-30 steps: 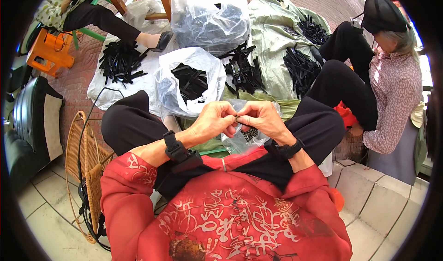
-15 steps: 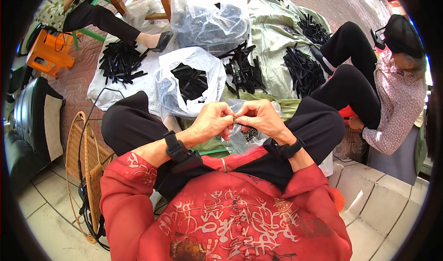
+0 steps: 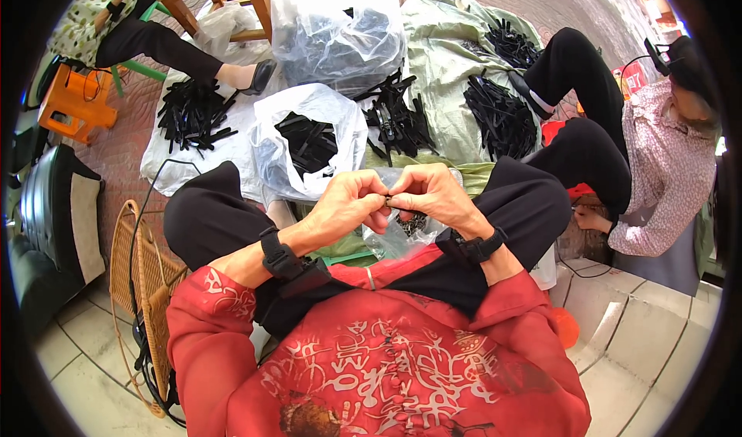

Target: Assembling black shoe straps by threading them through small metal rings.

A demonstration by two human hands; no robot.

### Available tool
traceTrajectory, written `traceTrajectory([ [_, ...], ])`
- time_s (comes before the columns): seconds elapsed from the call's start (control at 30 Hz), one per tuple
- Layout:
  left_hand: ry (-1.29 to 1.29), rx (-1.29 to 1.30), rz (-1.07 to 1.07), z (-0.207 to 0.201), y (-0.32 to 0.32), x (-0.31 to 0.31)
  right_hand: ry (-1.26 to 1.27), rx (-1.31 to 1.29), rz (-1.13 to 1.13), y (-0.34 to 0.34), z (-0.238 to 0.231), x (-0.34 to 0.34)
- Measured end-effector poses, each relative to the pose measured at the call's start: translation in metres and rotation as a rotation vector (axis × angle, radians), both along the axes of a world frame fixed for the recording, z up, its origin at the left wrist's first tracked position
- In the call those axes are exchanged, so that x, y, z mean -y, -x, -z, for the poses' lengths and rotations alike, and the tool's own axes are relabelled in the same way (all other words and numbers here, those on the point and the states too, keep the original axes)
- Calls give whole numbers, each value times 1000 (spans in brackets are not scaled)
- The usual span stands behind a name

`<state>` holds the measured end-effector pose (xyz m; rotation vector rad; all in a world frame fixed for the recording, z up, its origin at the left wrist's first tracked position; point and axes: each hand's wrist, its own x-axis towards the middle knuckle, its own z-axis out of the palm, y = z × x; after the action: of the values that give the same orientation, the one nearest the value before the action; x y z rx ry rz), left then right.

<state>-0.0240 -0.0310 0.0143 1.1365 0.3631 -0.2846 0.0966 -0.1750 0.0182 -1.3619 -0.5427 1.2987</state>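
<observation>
At centre, above the lap: left hand point(image 3: 346, 205) and right hand point(image 3: 433, 193) meet fingertip to fingertip, pinching a small dark part point(image 3: 389, 200) for close view. Open white bag point(image 3: 309, 139) of black pieces lies at 11 o'clock, within reach.

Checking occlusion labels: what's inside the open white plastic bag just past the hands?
The white plastic bag holds loose black strip-like pieces, visible through its open mouth. Its folded sides cover whatever lies deeper.

Brick-paved ground point(image 3: 116, 155) under white sheet point(image 3: 182, 166), green sack point(image 3: 444, 58), seemingly plastic strips point(image 3: 189, 112).
</observation>
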Motion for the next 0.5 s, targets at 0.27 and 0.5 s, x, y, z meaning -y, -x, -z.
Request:
traceTrajectory([
  [0.27, 0, 72, 2, 0, -9, -4, -25, -21, 44, -8, -1, 0],
  [0.5, 2, 91, 46, 11, -9, -7, -36, 41, 30, -7, 5, -1],
])
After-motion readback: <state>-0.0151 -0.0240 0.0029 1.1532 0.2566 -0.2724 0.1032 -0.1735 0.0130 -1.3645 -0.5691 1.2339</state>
